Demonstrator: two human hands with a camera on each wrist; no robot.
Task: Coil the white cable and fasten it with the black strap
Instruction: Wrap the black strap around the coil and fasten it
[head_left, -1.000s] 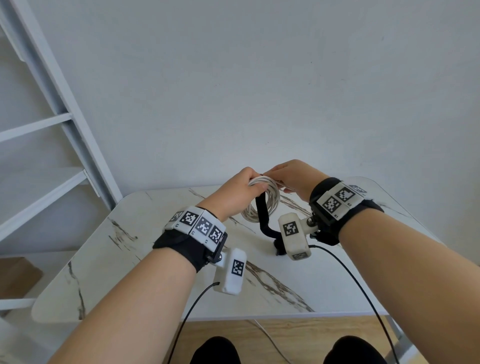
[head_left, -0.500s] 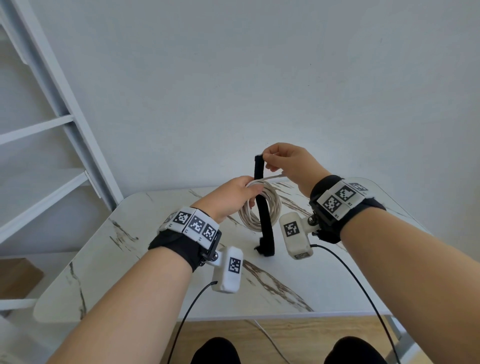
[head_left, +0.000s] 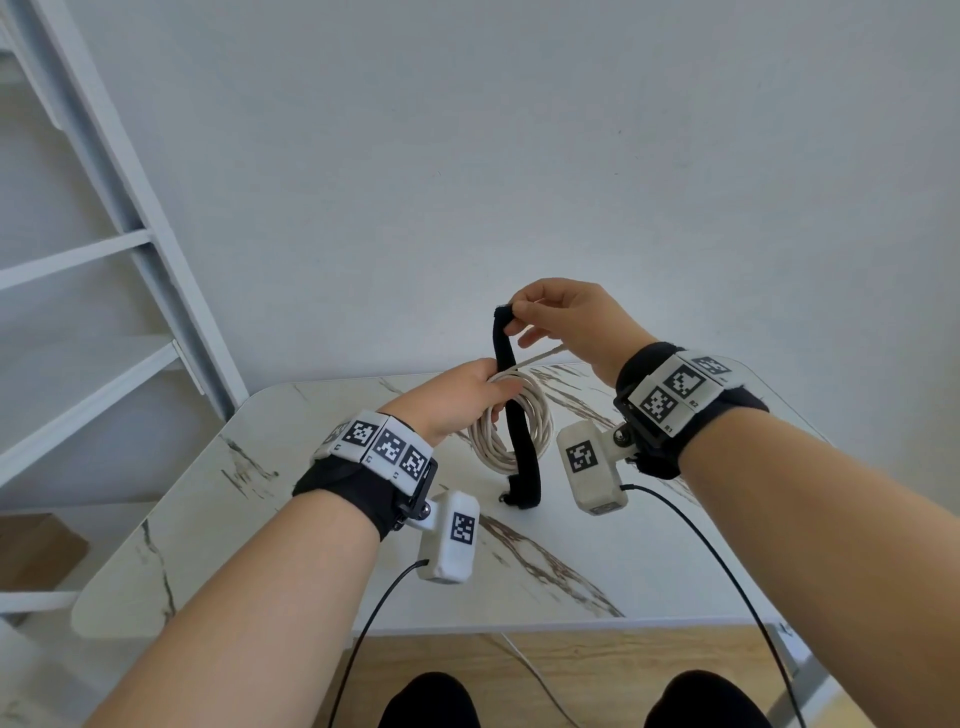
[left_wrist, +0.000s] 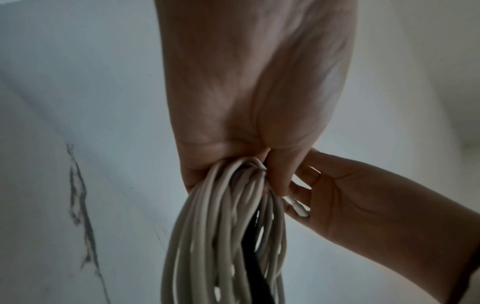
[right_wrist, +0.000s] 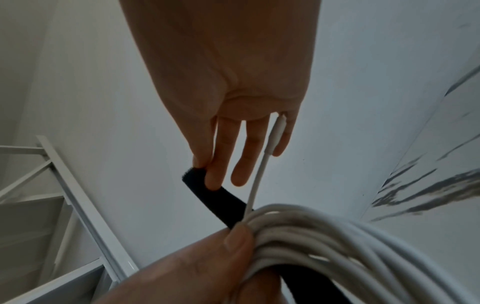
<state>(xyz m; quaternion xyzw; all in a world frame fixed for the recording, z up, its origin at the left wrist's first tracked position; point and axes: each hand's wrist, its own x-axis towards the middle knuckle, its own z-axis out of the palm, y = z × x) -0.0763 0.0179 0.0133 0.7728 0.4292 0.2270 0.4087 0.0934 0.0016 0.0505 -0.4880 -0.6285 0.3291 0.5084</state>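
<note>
The white cable (head_left: 511, 428) hangs as a round coil of several loops above the marble table (head_left: 311, 499). My left hand (head_left: 457, 395) grips the top of the coil (left_wrist: 228, 226), thumb pressed on the loops (right_wrist: 298, 230). The black strap (head_left: 511, 405) runs up through the coil. Its lower end touches the table, and my right hand (head_left: 561, 322) pinches its upper end (right_wrist: 197, 176) between thumb and forefinger, above and behind the coil. The cable's free end with its white plug (right_wrist: 278, 131) lies against my right little finger; the other fingers are straight.
White ladder-like shelving (head_left: 130, 249) stands to the left, next to the table. A plain white wall (head_left: 571, 156) is close behind. Thin black leads (head_left: 727, 571) trail from the wrist cameras over the table's front edge. A wooden floor (head_left: 571, 675) lies below.
My right hand has risen from the coil, drawing the strap's upper end upward until the strap stands taut and nearly vertical through the loops. The left hand has kept its hold on the coil.
</note>
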